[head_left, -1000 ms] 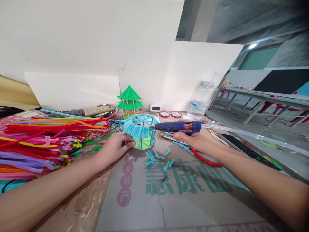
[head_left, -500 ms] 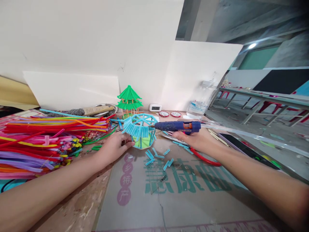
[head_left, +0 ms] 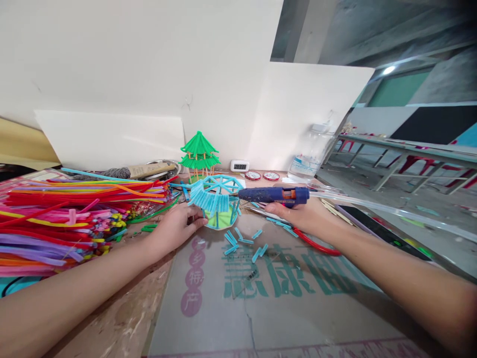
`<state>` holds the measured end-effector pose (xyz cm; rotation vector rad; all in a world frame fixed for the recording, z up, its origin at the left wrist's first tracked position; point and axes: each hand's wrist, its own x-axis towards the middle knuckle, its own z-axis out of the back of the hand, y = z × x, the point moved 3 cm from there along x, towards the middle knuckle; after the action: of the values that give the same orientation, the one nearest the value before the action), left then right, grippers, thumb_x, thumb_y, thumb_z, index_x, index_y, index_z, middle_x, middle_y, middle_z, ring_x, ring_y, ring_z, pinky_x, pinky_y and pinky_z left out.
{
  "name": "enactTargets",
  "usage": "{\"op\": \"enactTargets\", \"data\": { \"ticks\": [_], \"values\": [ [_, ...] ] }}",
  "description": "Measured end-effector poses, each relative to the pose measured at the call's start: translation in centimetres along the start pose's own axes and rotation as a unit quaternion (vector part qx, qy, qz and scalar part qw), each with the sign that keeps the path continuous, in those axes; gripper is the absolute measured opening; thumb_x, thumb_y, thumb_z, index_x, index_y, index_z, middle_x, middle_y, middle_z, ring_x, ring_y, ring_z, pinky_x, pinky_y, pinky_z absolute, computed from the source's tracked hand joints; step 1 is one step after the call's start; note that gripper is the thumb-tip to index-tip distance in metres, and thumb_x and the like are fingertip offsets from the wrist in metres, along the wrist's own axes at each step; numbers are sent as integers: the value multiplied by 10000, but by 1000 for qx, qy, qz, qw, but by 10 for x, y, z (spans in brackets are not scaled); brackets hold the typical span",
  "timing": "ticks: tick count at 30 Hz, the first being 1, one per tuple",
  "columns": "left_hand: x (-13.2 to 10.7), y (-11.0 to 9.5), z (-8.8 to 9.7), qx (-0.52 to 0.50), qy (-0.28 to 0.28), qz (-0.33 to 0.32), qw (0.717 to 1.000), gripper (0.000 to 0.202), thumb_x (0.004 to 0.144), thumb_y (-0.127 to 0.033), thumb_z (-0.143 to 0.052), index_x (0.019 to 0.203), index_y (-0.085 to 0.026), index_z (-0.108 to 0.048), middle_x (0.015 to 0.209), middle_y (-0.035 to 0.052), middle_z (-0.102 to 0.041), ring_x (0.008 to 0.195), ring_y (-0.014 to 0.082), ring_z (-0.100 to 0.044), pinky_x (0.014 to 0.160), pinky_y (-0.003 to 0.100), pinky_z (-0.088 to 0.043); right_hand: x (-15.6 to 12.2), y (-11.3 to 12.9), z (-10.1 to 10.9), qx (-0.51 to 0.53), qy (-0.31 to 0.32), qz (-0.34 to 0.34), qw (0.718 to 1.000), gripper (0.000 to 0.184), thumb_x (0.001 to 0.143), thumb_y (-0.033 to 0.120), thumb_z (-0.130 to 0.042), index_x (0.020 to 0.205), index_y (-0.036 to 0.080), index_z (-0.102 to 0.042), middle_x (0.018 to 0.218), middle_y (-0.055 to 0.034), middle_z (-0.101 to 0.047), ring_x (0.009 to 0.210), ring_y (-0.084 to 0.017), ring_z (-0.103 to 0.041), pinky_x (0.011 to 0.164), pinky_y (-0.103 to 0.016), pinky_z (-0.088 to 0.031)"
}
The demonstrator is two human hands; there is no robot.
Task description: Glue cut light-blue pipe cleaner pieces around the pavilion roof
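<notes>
A small blue pavilion model [head_left: 216,201] made of fuzzy pipe-cleaner pieces stands on a light green round base. Part of its roof is covered with light blue strips, while the rest shows bare spokes. My left hand [head_left: 181,223] pinches the left edge of the base between thumb and fingers. A dark blue hot glue gun [head_left: 276,196] is gripped in my right hand [head_left: 298,215], its nozzle at the right side of the roof. From its back runs a long clear glue stick [head_left: 365,203]. Several short cut blue pieces [head_left: 238,238] lie in front of the model.
Bundles of coloured pipe cleaners [head_left: 74,209] cover the left side. Behind the model stand a green tiered pavilion [head_left: 199,154] and a small digital timer [head_left: 239,165]. Red-handled scissors [head_left: 316,246], a phone [head_left: 383,233] and a plastic bottle [head_left: 307,154] are at right.
</notes>
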<state>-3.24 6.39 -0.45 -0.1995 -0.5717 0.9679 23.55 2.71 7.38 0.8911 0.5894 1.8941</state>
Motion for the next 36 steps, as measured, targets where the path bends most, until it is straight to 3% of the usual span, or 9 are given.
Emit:
{"op": "enactTargets", "data": {
  "ticks": [17,22,32,36],
  "values": [
    [0,-1,1,7,4,5,1000,291,909,-374,-516,727,-178,-630,718,29,-640,709,181,-572,638,273,-377,1,2,3,-56,-10,19,998,305,800,456,-637,1008,246,-713,1059,-34,-749,1011,-283,-686,941,-455,-532],
    [-1,-2,1,14,7,0,1000,305,915,-374,-508,709,-179,-620,698,24,-627,697,178,-561,631,272,-367,2,4,3,-51,-7,32,998,276,799,408,-640,1011,246,-711,1097,-21,-737,1036,-271,-680,958,-423,-528],
    [1,1,0,23,9,-11,1000,318,932,-364,-470,704,-170,-578,731,35,-607,742,179,-545,649,268,-362,-2,5,-1,-50,-26,7,998,252,762,429,-685,925,241,-727,925,-12,-767,886,-258,-715,797,-378,-588],
    [2,1,0,23,7,-11,1000,320,929,-362,-473,687,-174,-564,729,32,-605,729,174,-542,636,266,-358,-1,8,-2,-15,0,14,1000,225,763,404,-678,921,249,-719,941,1,-767,897,-252,-714,804,-374,-588]
  ]
}}
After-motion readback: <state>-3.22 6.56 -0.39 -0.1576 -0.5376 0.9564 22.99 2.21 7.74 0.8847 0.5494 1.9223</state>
